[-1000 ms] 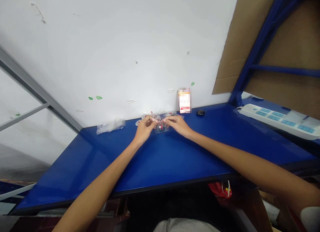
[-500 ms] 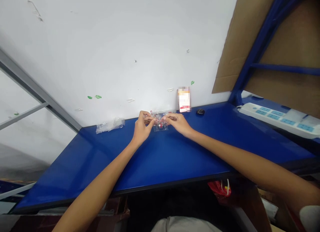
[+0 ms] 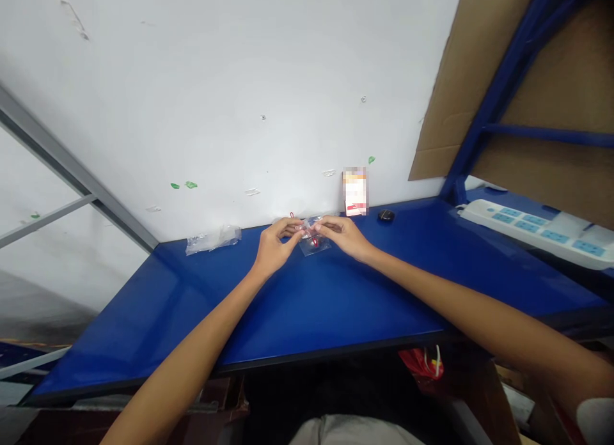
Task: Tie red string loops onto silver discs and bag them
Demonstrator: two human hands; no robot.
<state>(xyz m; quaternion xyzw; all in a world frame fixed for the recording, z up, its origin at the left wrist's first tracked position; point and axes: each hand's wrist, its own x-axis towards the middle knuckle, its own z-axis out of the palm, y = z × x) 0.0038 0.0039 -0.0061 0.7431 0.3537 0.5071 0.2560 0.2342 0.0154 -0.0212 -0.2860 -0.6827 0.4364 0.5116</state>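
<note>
Both of my hands meet over the far part of the blue table [image 3: 307, 304], close to the wall. Between them is a small clear plastic bag [image 3: 314, 245] with something red and dark inside, too small to name. My left hand [image 3: 278, 243] pinches the bag's left side between thumb and fingers. On its upper right, my right hand [image 3: 343, 236] also pinches the plastic. A thin red loop [image 3: 291, 215] sticks up just behind my left fingers. The fingertips partly hide the top of the bag.
Crumpled clear plastic packaging [image 3: 213, 239] lies at the back left. A phone-like upright card [image 3: 355, 192], blurred, leans on the wall [image 3: 307, 80]. Right of it sits a small black object [image 3: 385, 215]. A white power strip [image 3: 537, 231] lies at the right, beside a blue metal frame [image 3: 480, 132].
The clear bag has shifted slightly right and tilted between my fingers. My left fingers have drawn closer together. The whole view has moved a little.
</note>
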